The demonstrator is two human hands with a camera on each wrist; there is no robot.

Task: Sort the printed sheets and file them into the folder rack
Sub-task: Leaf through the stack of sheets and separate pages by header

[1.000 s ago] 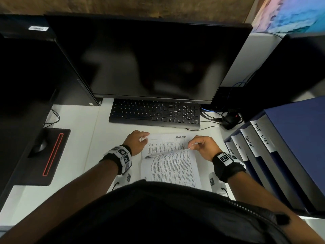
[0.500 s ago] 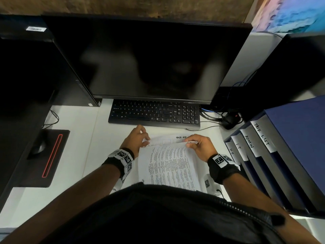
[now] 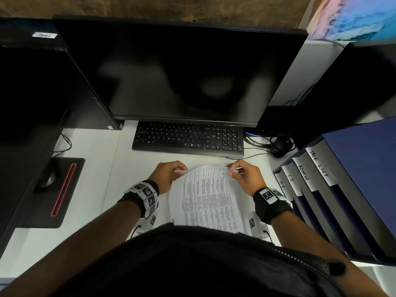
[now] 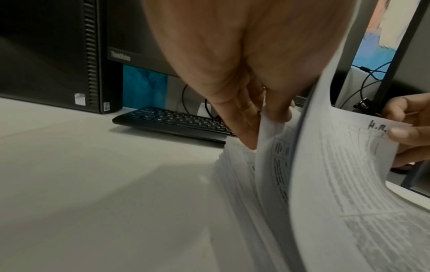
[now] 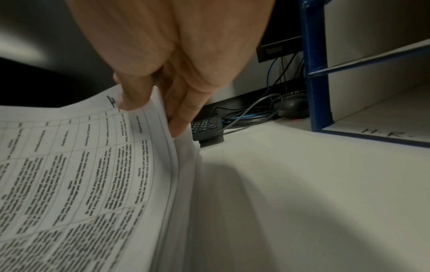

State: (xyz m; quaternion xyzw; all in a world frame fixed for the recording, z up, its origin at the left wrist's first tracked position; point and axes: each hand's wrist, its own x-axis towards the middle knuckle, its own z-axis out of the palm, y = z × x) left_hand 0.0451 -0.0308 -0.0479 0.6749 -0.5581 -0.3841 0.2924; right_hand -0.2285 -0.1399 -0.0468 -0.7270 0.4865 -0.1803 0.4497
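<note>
On the white desk (image 3: 90,189) before the keyboard (image 3: 188,139), both the left hand (image 3: 169,175) and the right hand (image 3: 246,176) pinched the far corners of the lifted H.R. sheet (image 3: 210,196), probably to read its heading for the folder rack (image 3: 334,194).

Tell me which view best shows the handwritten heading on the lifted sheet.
The left wrist view: the lifted sheet faces that camera and its top corner reads "H.R.", just beside the right hand. In the head view the sheet's top edge is too small to read. In the right wrist view the thumb covers most of the heading.
</note>
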